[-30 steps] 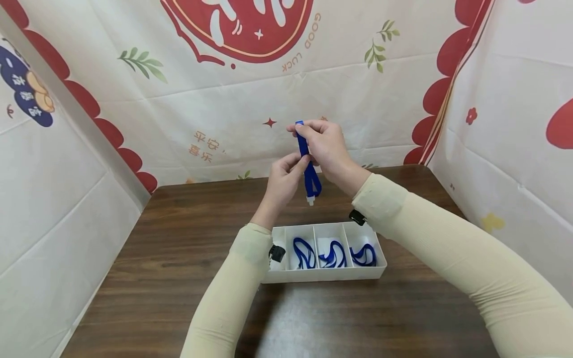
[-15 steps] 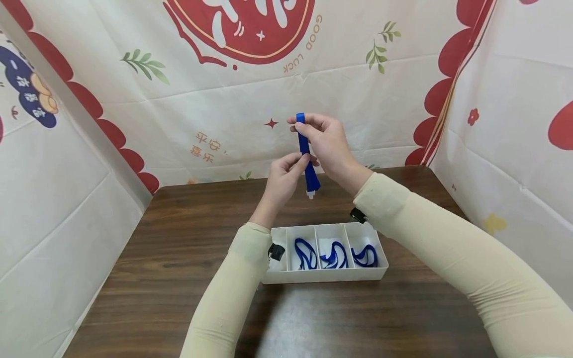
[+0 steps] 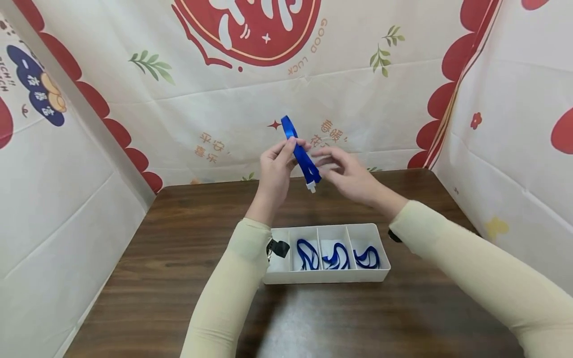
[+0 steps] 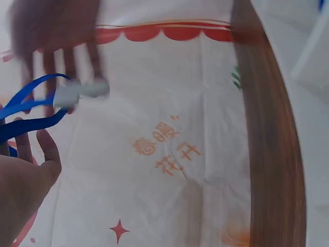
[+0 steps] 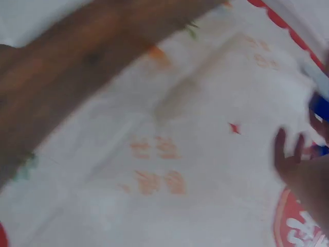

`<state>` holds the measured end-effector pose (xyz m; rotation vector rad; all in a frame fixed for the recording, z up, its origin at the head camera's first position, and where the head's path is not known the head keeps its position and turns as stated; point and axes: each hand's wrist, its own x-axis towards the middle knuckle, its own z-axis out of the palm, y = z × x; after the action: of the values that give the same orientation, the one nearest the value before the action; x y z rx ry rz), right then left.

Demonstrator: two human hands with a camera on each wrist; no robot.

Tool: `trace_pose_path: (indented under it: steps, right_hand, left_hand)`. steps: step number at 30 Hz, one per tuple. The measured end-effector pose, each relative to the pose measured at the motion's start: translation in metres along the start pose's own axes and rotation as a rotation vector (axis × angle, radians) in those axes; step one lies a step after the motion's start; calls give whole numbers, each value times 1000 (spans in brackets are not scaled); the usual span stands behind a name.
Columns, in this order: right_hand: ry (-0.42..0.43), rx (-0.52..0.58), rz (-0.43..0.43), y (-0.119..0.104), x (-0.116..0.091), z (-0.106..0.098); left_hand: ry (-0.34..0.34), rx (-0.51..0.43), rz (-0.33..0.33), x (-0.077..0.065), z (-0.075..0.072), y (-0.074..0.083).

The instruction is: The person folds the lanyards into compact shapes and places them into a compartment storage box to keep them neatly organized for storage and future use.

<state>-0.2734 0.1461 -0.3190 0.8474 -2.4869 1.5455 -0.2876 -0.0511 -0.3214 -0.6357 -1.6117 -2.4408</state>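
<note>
My left hand (image 3: 276, 171) pinches a folded blue lanyard (image 3: 305, 161) between thumb and fingers, above the back of the table. The lanyard slants down to the right, a short loop standing above the thumb. At its lower end hangs a white plastic clip (image 3: 311, 186), seen larger in the left wrist view (image 4: 69, 95). Just right of the strap is my right hand (image 3: 351, 176), fingers spread and loosely bent; whether a fingertip touches the strap I cannot tell. In the left wrist view that hand (image 4: 56, 25) is blurred, its fingers extended behind the clip.
Below the hands a white divided box (image 3: 327, 277) stands on the brown wooden table (image 3: 188, 258). Blue lanyards (image 3: 308, 256) lie coiled in three of its compartments; my left wrist partly covers the leftmost one. Printed cloth walls (image 3: 250, 94) enclose the table's back and sides.
My right hand has let go of the lanyard's upper part and moved down and right. The left hand has risen slightly, and the lanyard now tilts instead of hanging nearly straight.
</note>
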Motion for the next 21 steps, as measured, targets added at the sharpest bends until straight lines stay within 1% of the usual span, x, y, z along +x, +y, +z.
trace_pose_path:
  steps: [2, 3, 5, 7, 10, 13, 16, 18, 21]
  right_hand:
    - [-28, -17, -77, 11, -12, 2]
    - [-28, -30, -116, 15, -17, 4]
    - [10, -69, -211, 20, -23, 7]
    - [86, -101, -288, 22, -26, 9]
    - [254, -85, -351, 21, -29, 11]
    - [440, -8, -357, 16, -29, 11]
    - [583, 77, -332, 8, -27, 9]
    - [643, 120, -305, 3, -26, 8]
    - [676, 149, -263, -1, -27, 6]
  left_hand:
    - [-3, -64, -25, 0, 0, 3]
    - [-8, -87, -36, 0, 0, 4]
    - [-18, -128, -48, -1, -1, 5]
    - [-20, -154, -53, -1, -2, 6]
    - [-12, -189, -62, -2, -3, 7]
    - [-26, -204, -80, -5, -1, 5]
    - [-52, -209, -95, -8, 4, 3]
    - [-59, -218, -100, -9, 9, 0]
    - [-47, -224, -111, -12, 13, -3]
